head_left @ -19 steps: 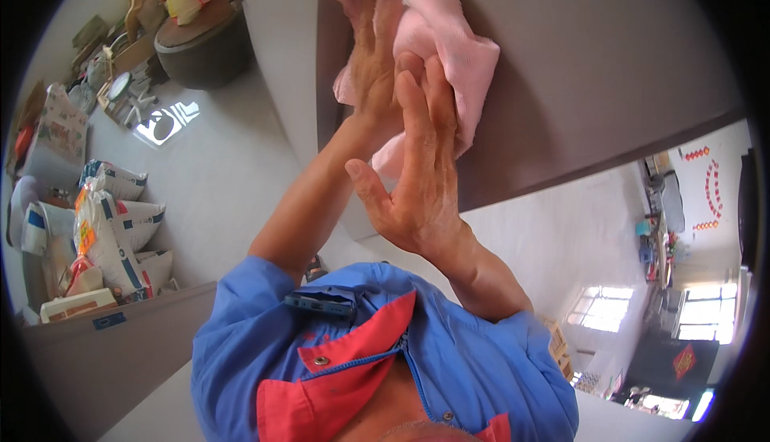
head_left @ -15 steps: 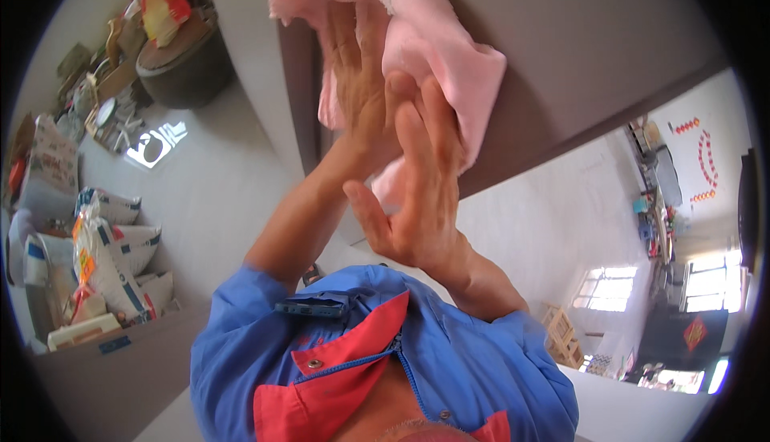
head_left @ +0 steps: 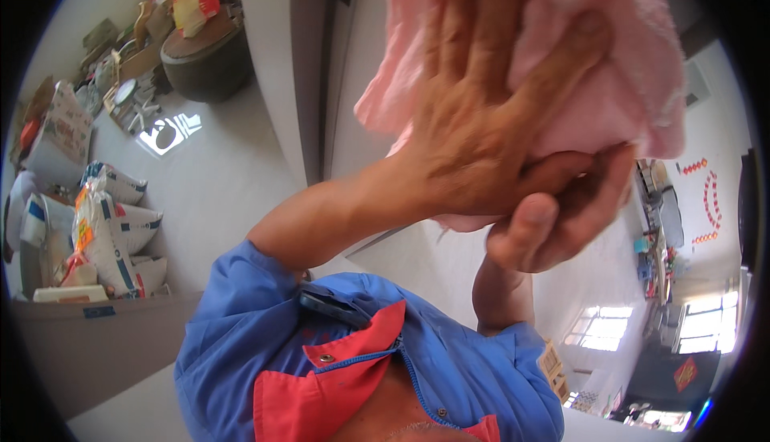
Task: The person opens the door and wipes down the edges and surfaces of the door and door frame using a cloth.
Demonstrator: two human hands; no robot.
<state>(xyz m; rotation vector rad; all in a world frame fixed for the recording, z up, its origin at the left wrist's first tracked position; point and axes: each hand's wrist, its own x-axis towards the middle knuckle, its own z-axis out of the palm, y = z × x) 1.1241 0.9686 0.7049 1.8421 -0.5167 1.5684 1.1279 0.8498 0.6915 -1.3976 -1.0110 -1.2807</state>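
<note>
A pink towel (head_left: 577, 121) fills the upper right of the head view, held up against a smooth grey panel (head_left: 361, 57). My left hand (head_left: 473, 129) lies flat on the towel, its fingers stretched out and spread. Just below it, my right hand (head_left: 569, 217) is curled at the towel's lower edge, thumb toward me. My left hand and the towel hide part of its fingers, but they appear closed on the fabric.
An upright pale grey edge (head_left: 281, 65) stands left of the panel. Farther left are a large dark round tub (head_left: 208, 61) and several stacked sacks (head_left: 112, 233) on the pale floor. A wooden crate (head_left: 552, 370) stands at the lower right.
Both hands and the towel have moved to the right across the panel and look larger. My left hand now spreads over the towel, and the right hand has curled beneath it.
</note>
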